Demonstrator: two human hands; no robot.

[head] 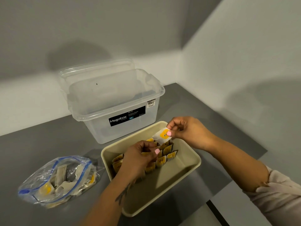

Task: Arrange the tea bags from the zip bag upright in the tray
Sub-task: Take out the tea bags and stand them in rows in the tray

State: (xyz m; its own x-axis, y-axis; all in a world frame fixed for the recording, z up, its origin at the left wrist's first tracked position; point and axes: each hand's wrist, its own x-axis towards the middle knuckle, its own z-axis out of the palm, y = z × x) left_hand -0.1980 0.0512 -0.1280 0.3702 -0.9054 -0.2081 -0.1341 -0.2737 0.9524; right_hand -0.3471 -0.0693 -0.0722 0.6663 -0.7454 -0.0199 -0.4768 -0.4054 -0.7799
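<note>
Over the cream tray (192,167), toward its 12 o'clock end, the right hand (187,129) pinches 1 tea bag (160,137) by its upper corner between thumb and fingers; the white sachet with a yellow patch hangs tilted just above the bags already standing. At the tray's 9 o'clock side the left hand (138,158) reaches down among the standing tea bags (163,156), its fingers curled and touching their tops; whether it actually grips 1 of them I cannot tell. These bags stand upright in rows along the tray's left half, while the right half shows bare floor. On the grey counter (48,144), at 9 o'clock from the tray and apart from it, lies the zip bag (57,180), clear with a blue seal, its mouth open, more sachets loose inside. At 11 o'clock, just beside the tray's far rim, sits a clear Megabox storage bin (117,101), with its lid (97,70) propped behind it against the wall.
</note>
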